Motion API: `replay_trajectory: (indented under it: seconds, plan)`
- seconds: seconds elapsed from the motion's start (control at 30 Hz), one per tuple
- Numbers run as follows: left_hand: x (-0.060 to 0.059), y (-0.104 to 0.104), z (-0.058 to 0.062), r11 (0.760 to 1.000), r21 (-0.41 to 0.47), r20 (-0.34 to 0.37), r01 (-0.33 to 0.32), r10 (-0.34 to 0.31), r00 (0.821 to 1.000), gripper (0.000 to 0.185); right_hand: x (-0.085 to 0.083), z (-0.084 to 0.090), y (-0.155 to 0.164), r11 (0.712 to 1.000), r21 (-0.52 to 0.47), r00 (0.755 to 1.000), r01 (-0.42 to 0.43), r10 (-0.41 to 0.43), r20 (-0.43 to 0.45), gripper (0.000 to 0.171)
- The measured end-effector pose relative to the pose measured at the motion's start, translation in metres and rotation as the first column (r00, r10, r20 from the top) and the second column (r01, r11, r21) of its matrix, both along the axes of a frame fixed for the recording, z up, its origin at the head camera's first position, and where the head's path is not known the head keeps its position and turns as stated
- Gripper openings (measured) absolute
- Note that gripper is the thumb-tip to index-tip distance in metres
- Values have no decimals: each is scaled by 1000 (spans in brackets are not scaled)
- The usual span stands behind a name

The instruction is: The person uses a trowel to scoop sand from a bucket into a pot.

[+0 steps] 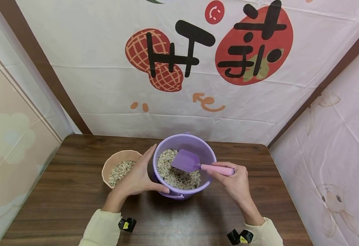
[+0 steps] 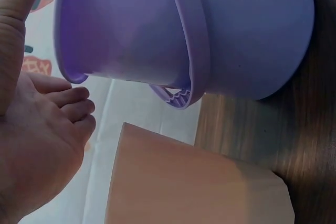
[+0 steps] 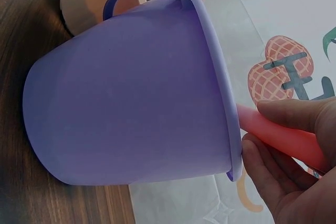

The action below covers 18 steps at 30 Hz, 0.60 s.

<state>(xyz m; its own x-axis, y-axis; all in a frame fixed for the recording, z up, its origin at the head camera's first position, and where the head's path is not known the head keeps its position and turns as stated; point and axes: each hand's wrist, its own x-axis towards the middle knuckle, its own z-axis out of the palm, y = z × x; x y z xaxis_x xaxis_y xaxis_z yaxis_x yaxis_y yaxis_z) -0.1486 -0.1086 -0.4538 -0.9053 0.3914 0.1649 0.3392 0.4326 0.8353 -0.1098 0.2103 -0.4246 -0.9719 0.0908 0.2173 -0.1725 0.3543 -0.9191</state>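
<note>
A purple bucket (image 1: 208, 143) stands on the table, with small mixed-colour gravel (image 1: 179, 179) inside. Over that gravel, within the rim, lies the purple blade of a toy shovel (image 1: 185, 160). My right hand (image 1: 236, 181) pinches its pink handle (image 3: 283, 139) between thumb and fingers at the bucket's right rim. My left hand (image 1: 136, 177) spreads around the left side of the bucket, fingers extended toward the back and thumb at the front rim. In the left wrist view, the fingers (image 2: 73, 103) show beside the bucket's rim, slightly bent.
Left of the bucket, partly behind my left hand, is a peach faceted bowl (image 1: 107, 165) holding more gravel. The bucket's handle (image 2: 197, 40) hangs down its side. A printed white cloth (image 1: 111, 102) rises behind the wooden table (image 1: 62, 191), with more cloth at both sides.
</note>
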Motion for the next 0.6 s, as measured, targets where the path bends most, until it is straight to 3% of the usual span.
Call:
replay_trajectory:
  seconds: [0.23, 0.6]
  plan:
    - [-5, 3, -1, 999, 26, -6, 31, -31, 1000, 150, 0, 1, -1, 1000, 15, 1000, 8, -8, 0, 31]
    - [-8, 5, -5, 999, 40, 19, 22, -23, 1000, 150, -3, 9, 4, 998, 65, 999, -24, 26, -26, 25]
